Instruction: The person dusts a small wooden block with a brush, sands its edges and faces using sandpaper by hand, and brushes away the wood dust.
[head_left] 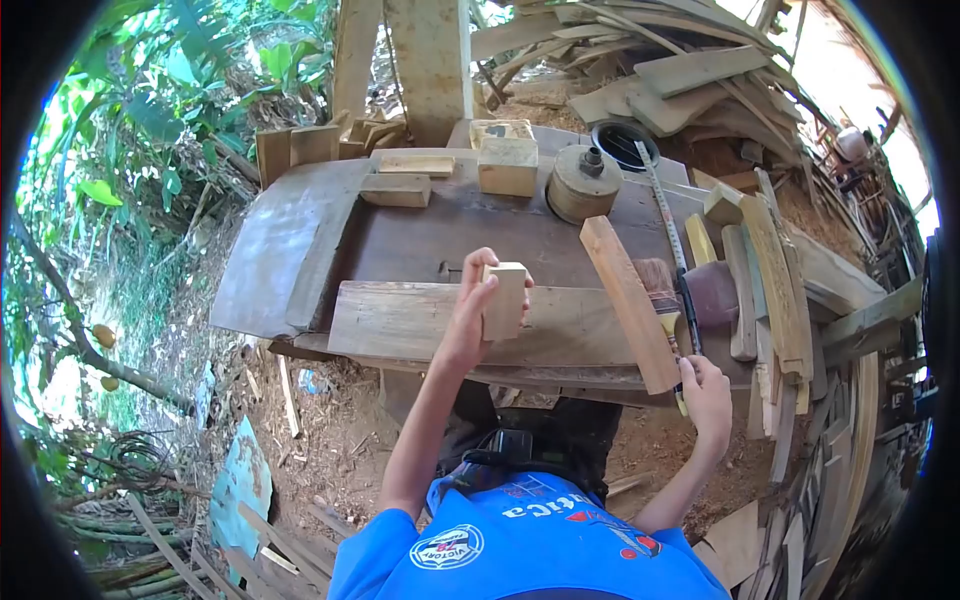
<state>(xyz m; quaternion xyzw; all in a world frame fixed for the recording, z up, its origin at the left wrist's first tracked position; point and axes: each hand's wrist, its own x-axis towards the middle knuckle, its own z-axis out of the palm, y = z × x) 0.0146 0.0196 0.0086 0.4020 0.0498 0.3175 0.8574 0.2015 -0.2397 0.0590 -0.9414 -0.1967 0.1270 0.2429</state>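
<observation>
Your blue shirt (510,545) sits nearest; beyond it, your left hand (472,305) holds a small wooden block (504,305) upright over the plank (395,318) on the worktop (410,235). The block looks light, stiff and hard to break; its long sides should give the surest hold. Your right hand (707,397) curls by the paintbrush (657,284); whether it grips anything, you can't tell.

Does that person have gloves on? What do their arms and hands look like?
The left hand and right hand are bare, with no gloves. The arms are bare too, up to short blue sleeves. Those belong to a bright blue shirt with white letters, red shapes and a round badge. No cables run along the arms.
</observation>
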